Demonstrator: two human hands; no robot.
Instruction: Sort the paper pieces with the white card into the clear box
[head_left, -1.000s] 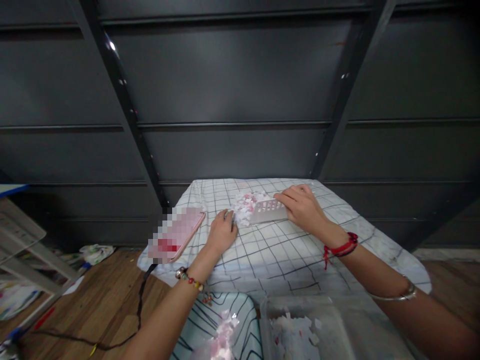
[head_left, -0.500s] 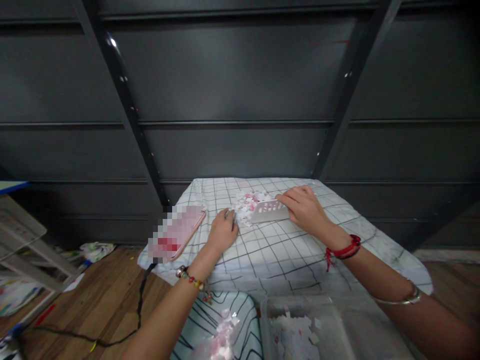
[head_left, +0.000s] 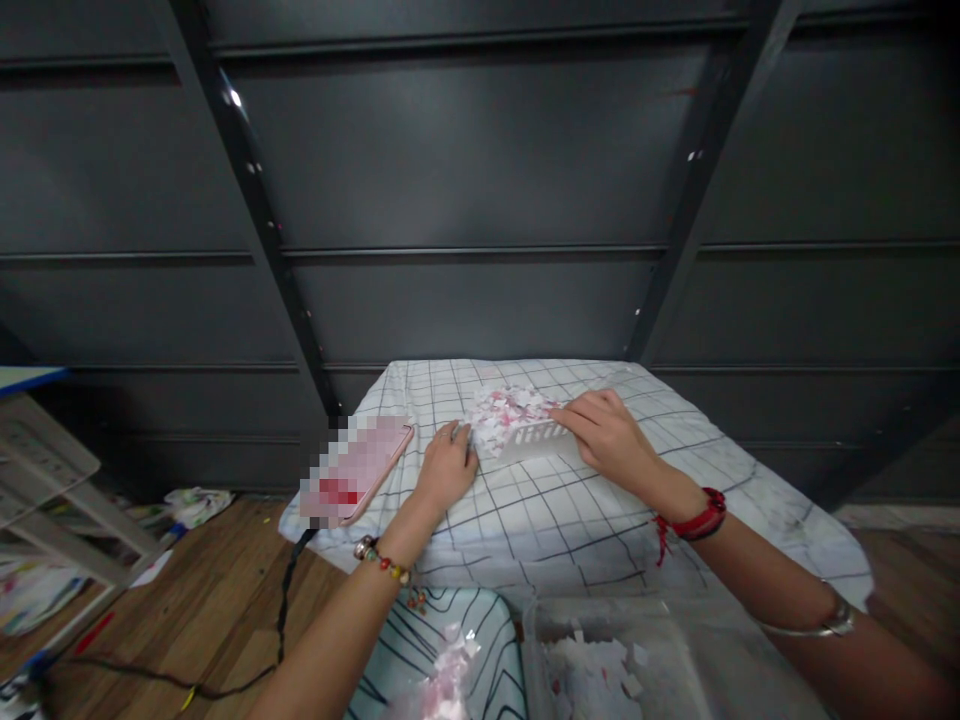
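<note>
My right hand (head_left: pixel 609 432) grips the right end of a white slotted plastic piece (head_left: pixel 531 438), with thumb and fingers closed on its upper edge. The piece leans against the near side of a heap of small white and pink paper scraps (head_left: pixel 504 412) on the checked cloth (head_left: pixel 600 520). Lying on the cloth at the heap's left edge, my left hand (head_left: pixel 448 465) has its fingers stretched out and nothing visible in them. The piece's right end is hidden behind my right fingers.
A pink-edged phone (head_left: pixel 375 470), partly blurred out, lies left of my left hand, near a black cable (head_left: pixel 283 600). In front stand a clear plastic box (head_left: pixel 679 650) with paper scraps and a patterned stool (head_left: pixel 495 640) bearing a pink plastic bag (head_left: pixel 450 680). Dark panels (head_left: pixel 465 150) rise behind.
My right hand has moved slightly down, tipping the slotted piece so that more of the scraps show above it. My left hand stays in nearly the same place.
</note>
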